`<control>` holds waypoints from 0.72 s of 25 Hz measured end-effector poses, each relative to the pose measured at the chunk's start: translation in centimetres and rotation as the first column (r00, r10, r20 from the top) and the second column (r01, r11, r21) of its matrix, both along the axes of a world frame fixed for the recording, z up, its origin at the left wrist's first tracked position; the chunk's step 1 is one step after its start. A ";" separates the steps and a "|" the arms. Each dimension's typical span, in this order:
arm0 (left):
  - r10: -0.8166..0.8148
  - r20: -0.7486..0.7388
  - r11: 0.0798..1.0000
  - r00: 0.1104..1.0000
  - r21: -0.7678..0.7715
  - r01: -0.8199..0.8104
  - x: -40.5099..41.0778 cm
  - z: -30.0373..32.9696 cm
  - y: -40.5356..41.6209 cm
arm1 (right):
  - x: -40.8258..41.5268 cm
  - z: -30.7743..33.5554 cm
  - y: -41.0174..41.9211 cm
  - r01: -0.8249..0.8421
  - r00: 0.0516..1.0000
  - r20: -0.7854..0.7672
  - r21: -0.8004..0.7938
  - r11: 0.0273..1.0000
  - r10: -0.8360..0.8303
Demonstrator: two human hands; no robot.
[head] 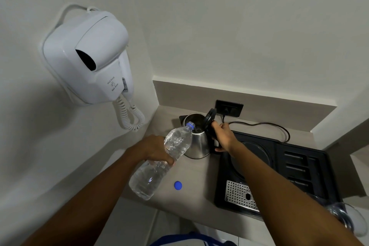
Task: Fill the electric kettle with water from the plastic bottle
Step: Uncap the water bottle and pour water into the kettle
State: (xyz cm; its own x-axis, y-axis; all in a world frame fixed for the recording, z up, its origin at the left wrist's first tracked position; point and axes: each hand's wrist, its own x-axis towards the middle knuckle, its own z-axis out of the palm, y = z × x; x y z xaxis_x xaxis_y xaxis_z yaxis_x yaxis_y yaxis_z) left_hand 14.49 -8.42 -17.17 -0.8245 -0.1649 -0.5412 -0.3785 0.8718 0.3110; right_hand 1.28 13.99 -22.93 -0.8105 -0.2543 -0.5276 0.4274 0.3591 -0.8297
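A steel electric kettle (pixel 197 144) stands on the counter with its black lid (pixel 209 117) swung up. My right hand (pixel 224 136) grips the kettle's black handle. My left hand (pixel 157 149) holds a clear plastic bottle (pixel 161 163) around its middle, tilted with the blue-ringed open neck (pixel 190 126) over the kettle's mouth. The bottle holds water. Its blue cap (pixel 178 185) lies on the counter in front of the kettle.
A black tray (pixel 283 168) with a perforated metal grate (pixel 238 195) sits to the right of the kettle. A black cord (pixel 265 125) runs to a wall socket (pixel 229 108). A white wall hair dryer (pixel 89 58) hangs at left. A glass (pixel 347 219) stands at the tray's near right corner.
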 end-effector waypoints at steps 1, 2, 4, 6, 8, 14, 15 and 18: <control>-0.015 0.003 1.000 1.000 -0.016 0.015 -0.1 0.0 0.0 | 0.0 0.1 0.0 -0.002 1.000 0.001 -0.003 1.000 0.002; -0.027 0.007 0.999 1.000 -0.028 0.027 -0.2 0.0 0.0 | 0.1 0.1 0.0 -0.003 1.000 0.002 -0.004 1.000 0.003; -0.040 0.008 0.999 0.999 -0.035 0.041 -0.3 0.0 0.0 | 0.1 0.3 0.0 -0.002 1.000 -0.001 -0.001 1.000 0.002; -0.051 -0.008 0.998 0.999 -0.031 0.050 -0.3 0.0 0.0 | 0.2 0.5 -0.1 0.001 1.000 -0.005 0.000 1.000 -0.001; -0.046 -0.012 0.999 0.999 -0.014 0.046 -0.3 0.1 -0.1 | 0.3 0.7 -0.1 0.004 1.000 -0.002 -0.004 1.000 -0.004; -0.046 0.001 0.999 0.999 -0.015 0.046 -0.2 0.0 -0.3 | 0.5 1.0 -0.2 0.020 1.000 -0.007 -0.004 1.000 -0.020; -0.047 0.000 0.999 0.999 -0.016 0.047 -0.2 0.0 -0.4 | 0.5 1.0 -0.2 0.017 1.000 -0.006 -0.005 1.000 -0.017; -0.039 -0.014 0.999 0.999 -0.017 0.038 -0.3 0.0 -0.5 | 0.5 0.8 -0.1 0.003 1.000 -0.003 -0.003 1.000 -0.003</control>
State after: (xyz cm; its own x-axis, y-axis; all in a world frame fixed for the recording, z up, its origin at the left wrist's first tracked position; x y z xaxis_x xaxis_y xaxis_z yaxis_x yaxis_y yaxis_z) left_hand 14.24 -8.94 -17.14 -0.8379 -0.1419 -0.5271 -0.3404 0.8907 0.3013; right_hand 1.78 13.85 -22.11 -0.8127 -0.2533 -0.5247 0.4265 0.3549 -0.8320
